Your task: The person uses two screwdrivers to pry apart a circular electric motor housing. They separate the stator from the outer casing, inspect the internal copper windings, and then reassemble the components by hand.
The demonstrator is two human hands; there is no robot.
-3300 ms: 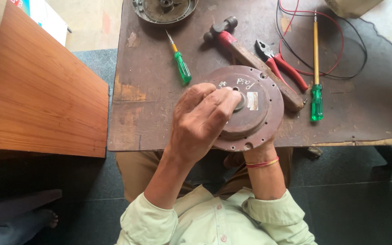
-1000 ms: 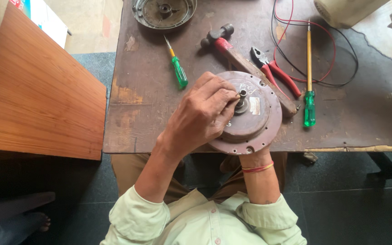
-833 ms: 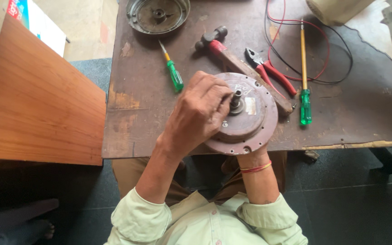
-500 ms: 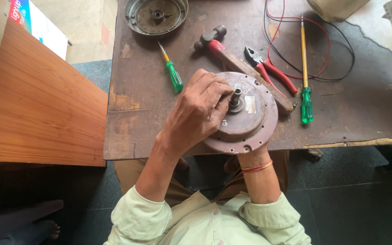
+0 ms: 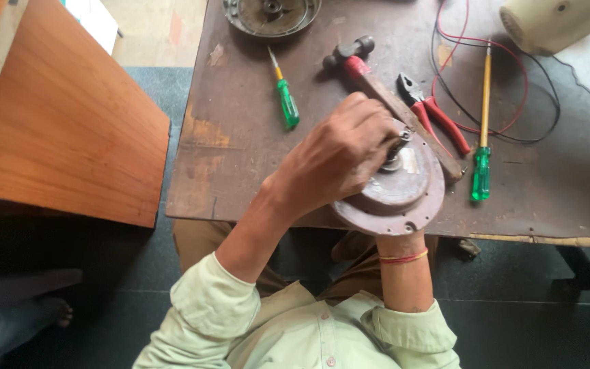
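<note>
Nearest the camera, the right hand [image 5: 404,236] reaches up from below under a round brown metal disc [image 5: 394,191] at the near edge of the table [image 5: 240,137]; only the wrist with its red thread band shows, so the pictures do not tell whether those fingers are curled or flat, though the disc seems to rest on them. The disc juts partly past the table's edge and tilts a little toward the person. On top of it lies the left hand [image 5: 339,154], fingers closed narrowly around the short metal shaft [image 5: 396,152] at the disc's centre, gripping or turning something small there; what sits between the fingertips is hidden. As a judgement, the work on the centre piece is under way and not finished: the disc is one whole piece in the hands, the hand tools all lie untouched, and a second round metal housing [image 5: 271,12] sits apart at the far edge. Just beyond the disc lies a hammer [image 5: 377,78] with a wooden handle that runs under the left fingers, and beside it red-handled pliers [image 5: 428,113]. To the right lies a long screwdriver with a green grip [image 5: 481,137], and to the left a short green screwdriver [image 5: 285,99]. Farther back, red and black wires [image 5: 507,89] loop toward a cream-coloured casing [image 5: 554,20] at the far corner.
</note>
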